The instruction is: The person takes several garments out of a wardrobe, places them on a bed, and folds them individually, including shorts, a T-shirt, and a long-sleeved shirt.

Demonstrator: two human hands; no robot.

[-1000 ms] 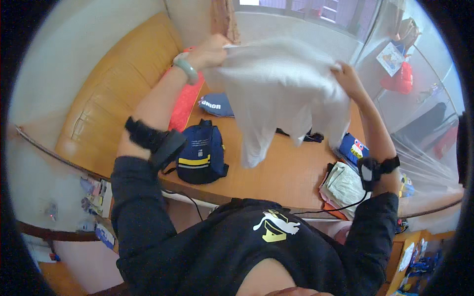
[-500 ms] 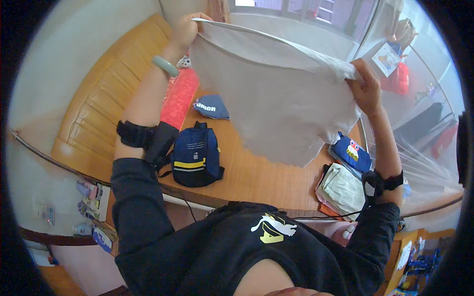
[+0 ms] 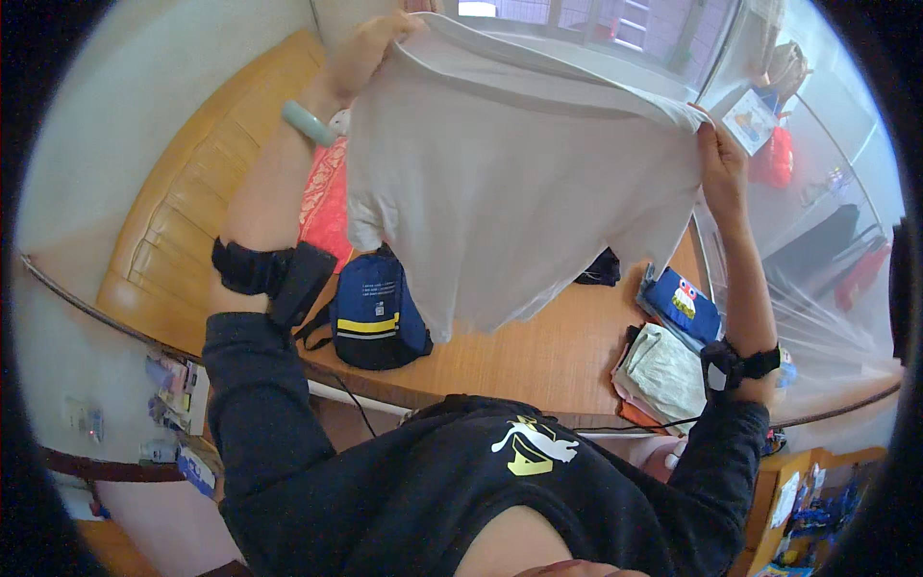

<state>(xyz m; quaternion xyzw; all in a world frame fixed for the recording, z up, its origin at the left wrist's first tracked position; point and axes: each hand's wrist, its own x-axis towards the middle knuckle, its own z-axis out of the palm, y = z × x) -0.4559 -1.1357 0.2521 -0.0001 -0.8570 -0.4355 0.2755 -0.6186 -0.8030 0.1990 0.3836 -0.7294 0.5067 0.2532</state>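
1. White garment (image 3: 538, 163): it hangs spread in the air between my two hands, above the brown surface (image 3: 510, 370). Half a second ago its lower part gathered toward the right; now it falls wider and further left, hiding the blue cap and overlapping the backpack's edge. The weave is thin and soft, with a folded band along the top and pointed, drooping ends.

2. My left hand (image 3: 370, 50) has moved up and outward since then; its fingers are clamped on the upper left corner. My right hand (image 3: 723, 165) pinches the upper right corner, thumb and fingers together on the fabric.

3. A smooth, pale green bangle (image 3: 309, 123) rings my left wrist.

4. On the surface, the navy backpack (image 3: 368, 313) has a yellow stripe. To the right sit a pale, crinkled folded cloth (image 3: 663, 365) and a blue one (image 3: 685, 296). A dark bundle (image 3: 603, 267) has come into view under the garment's hem.

5. Beyond: shiny red cloth (image 3: 325, 197), a tan padded panel (image 3: 207, 183), sheer netting (image 3: 817, 327) and a window (image 3: 596, 19).
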